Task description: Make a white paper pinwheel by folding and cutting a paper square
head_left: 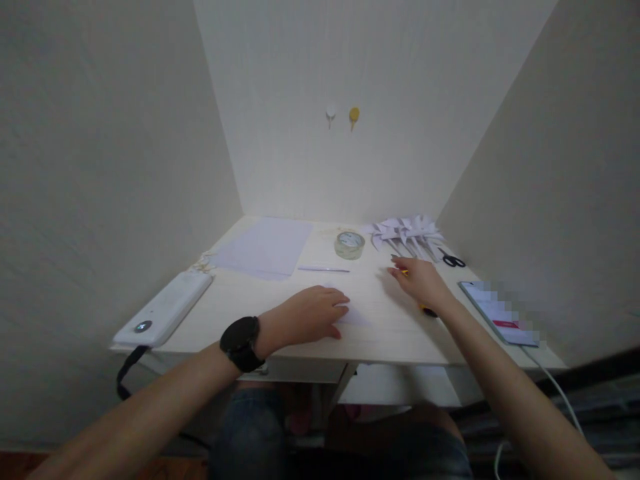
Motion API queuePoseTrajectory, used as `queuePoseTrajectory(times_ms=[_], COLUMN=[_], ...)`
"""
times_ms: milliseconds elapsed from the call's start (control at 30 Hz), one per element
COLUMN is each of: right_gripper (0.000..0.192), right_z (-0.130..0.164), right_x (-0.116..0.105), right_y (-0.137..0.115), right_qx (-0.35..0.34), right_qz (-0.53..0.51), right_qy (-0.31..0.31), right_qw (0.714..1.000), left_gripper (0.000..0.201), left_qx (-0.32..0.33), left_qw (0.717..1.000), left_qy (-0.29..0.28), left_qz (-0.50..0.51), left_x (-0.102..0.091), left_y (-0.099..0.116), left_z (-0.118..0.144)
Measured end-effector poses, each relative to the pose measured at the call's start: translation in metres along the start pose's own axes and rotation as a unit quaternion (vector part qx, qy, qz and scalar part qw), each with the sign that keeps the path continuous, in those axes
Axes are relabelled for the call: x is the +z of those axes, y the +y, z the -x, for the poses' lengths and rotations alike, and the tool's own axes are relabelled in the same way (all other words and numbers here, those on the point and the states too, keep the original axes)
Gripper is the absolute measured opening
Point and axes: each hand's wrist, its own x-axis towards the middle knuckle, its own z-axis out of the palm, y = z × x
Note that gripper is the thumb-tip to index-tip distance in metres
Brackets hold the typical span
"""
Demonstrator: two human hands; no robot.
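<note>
On the pale worktop, a small white paper was partly covered by the left hand, its grip released; a yellow-and-black tool was grasped in the right hand.

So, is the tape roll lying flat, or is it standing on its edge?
Lying flat: the tape roll has its round open side facing up, with its outer wall visible below.

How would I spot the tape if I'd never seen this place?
Start at the pale desk against the wall. Towards its back, between the large paper sheet and the heap of cut paper, lies the tape roll. It's a thick, see-through ring, unlike its flat and spiky paper neighbours.
</note>
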Motion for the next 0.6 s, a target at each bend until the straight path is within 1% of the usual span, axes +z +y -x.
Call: queuePoseTrajectory(times_ms=[67, 100, 167, 233, 267, 333, 433, 500, 533, 567, 600], right_gripper=[0.047, 0.053, 0.058, 0.055, 0.051, 0.045, 0.041, 0.038, 0.035, 0.031, 0.028], right_z=[0.007, 0.01, 0.015, 0.019, 0.02, 0.021, 0.023, 0.026, 0.029, 0.031, 0.035], right_x=[-0.003, -0.002, 0.003, 0.009, 0.011, 0.013, 0.006, -0.004, -0.01, -0.015, -0.021], right_y=[0.023, 0.03, 0.036, 0.035, 0.033, 0.03, 0.033, 0.037, 0.039, 0.041, 0.042], right_qx=[0.076, 0.099, 0.114, 0.115, 0.115, 0.125, 0.145, 0.125, 0.099, 0.064, 0.025], right_qz=[0.08, 0.102, 0.116, 0.116, 0.115, 0.112, 0.084, 0.052, 0.036, 0.022, 0.01], right_qy=[-0.006, -0.016, -0.034, -0.043, -0.041, -0.032, -0.015, -0.003, 0.002, 0.007, 0.011], right_qw=[0.994, 0.99, 0.986, 0.986, 0.986, 0.985, 0.986, 0.991, 0.994, 0.998, 1.0], left_gripper=[0.031, 0.031, 0.031, 0.034, 0.035, 0.035, 0.037, 0.04, 0.042, 0.045, 0.048], left_qx=[-0.002, -0.006, -0.013, -0.02, -0.023, -0.037, -0.072, -0.107, -0.126, -0.144, -0.155], left_qw=[1.0, 1.0, 1.0, 0.999, 0.999, 0.999, 0.995, 0.986, 0.981, 0.977, 0.975], left_qy=[-0.001, -0.003, -0.023, -0.041, -0.039, -0.006, 0.073, 0.126, 0.144, 0.15, 0.144], left_qz=[0.012, 0.015, 0.01, -0.001, -0.005, -0.004, 0.007, 0.019, 0.03, 0.046, 0.068], left_x=[-0.006, -0.009, -0.012, -0.013, -0.012, -0.012, -0.017, -0.025, -0.029, -0.033, -0.036], left_y=[0.005, 0.005, 0.004, 0.001, -0.002, -0.007, -0.017, -0.025, -0.029, -0.032, -0.035], left_z=[-0.013, -0.021, -0.036, -0.05, -0.056, -0.065, -0.076, -0.082, -0.085, -0.088, -0.091])
